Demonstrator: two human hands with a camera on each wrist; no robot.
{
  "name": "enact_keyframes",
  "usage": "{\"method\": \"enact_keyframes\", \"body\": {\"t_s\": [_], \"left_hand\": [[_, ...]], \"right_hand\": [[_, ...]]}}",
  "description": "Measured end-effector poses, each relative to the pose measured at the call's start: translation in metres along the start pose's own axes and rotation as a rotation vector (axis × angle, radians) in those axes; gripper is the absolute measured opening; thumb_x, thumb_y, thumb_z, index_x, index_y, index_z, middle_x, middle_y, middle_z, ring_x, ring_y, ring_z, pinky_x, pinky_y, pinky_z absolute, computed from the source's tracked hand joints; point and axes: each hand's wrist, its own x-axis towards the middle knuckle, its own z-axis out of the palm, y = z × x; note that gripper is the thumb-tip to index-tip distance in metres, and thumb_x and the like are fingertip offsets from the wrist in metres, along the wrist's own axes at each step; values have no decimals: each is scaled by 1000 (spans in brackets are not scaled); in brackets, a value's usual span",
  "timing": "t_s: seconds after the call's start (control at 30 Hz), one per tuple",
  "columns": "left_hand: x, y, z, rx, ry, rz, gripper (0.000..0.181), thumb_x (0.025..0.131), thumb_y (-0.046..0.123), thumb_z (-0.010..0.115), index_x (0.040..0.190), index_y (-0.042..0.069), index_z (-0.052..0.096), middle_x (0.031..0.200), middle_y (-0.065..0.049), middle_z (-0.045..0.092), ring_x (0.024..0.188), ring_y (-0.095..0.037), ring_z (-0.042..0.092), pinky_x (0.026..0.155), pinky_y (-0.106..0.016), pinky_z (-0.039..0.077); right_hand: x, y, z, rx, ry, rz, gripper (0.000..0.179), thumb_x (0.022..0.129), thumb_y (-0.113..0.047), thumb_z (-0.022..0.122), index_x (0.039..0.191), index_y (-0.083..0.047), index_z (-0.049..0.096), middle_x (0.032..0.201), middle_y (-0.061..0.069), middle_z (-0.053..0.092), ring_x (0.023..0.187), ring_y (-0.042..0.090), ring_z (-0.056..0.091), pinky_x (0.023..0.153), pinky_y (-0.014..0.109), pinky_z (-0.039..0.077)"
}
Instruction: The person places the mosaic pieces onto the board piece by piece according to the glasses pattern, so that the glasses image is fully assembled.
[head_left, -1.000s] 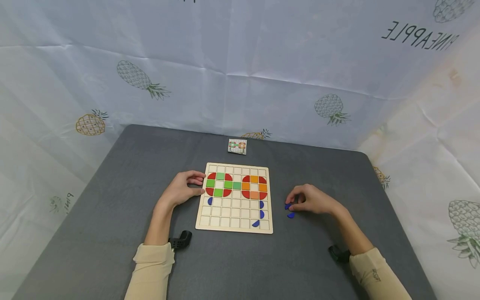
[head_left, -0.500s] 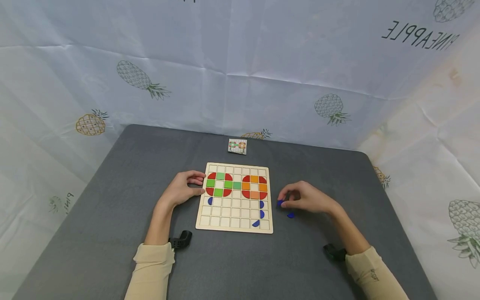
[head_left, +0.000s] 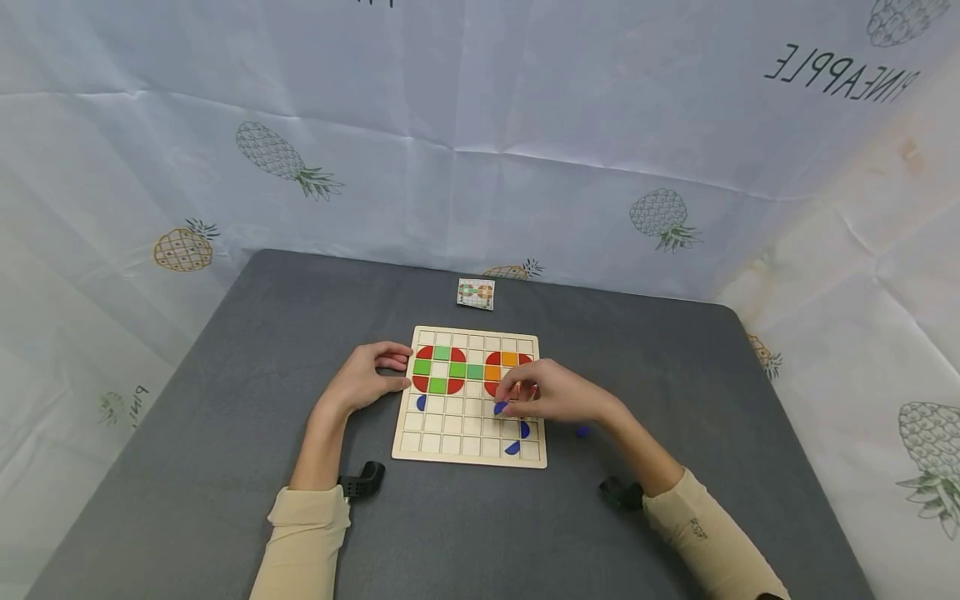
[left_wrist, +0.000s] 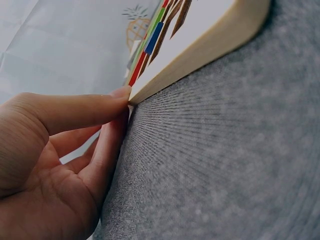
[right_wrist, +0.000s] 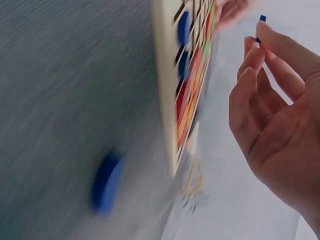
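Note:
A wooden grid board (head_left: 442, 448) lies on the table, with red, green and orange pieces forming two rings joined by a green square (head_left: 475, 372). My left hand (head_left: 365, 375) rests at the board's left edge; in the left wrist view the straight thumb (left_wrist: 85, 110) touches that edge. Over the board's right half, my right hand (head_left: 558, 392) pinches a blue half-round piece (head_left: 500, 408) between thumb and fingertips, held above the surface in the right wrist view. This hand covers part of the right ring. Blue pieces also lie at lower left (head_left: 422, 403) and lower right (head_left: 524, 430).
One loose blue piece (head_left: 582, 432) lies on the grey table (head_left: 465, 533) right of the board, under the right forearm. Behind the board lies a small pattern card (head_left: 476, 293). A pineapple-print cloth (head_left: 465, 200) hangs along the back and sides.
My right hand has carried a blue half-round piece leftward from the table beside the board to above the board. The other loose blue piece stays behind. My left hand keeps its place.

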Motion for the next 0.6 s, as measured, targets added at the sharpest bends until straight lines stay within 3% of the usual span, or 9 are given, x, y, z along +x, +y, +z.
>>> {"method": "enact_keyframes", "body": {"t_s": [0.3, 0.6], "left_hand": [[1, -1, 0, 12, 6, 6, 50, 94, 0, 81, 142, -1, 67, 129, -23, 73, 118, -34, 69, 97, -34, 54], [1, -1, -2, 7, -3, 21, 49, 94, 1, 81, 141, -2, 67, 129, -23, 74, 119, -35, 70, 96, -33, 55]], "right_hand": [[55, -33, 21, -102, -77, -84, 12, 102, -23, 79, 112, -19, 80, 106, -7, 78, 86, 6, 68, 79, 21, 55], [98, -53, 45, -247, -159, -111, 8, 100, -23, 81, 108, -20, 81, 96, -9, 75, 74, 1, 58, 72, 18, 48]]}}
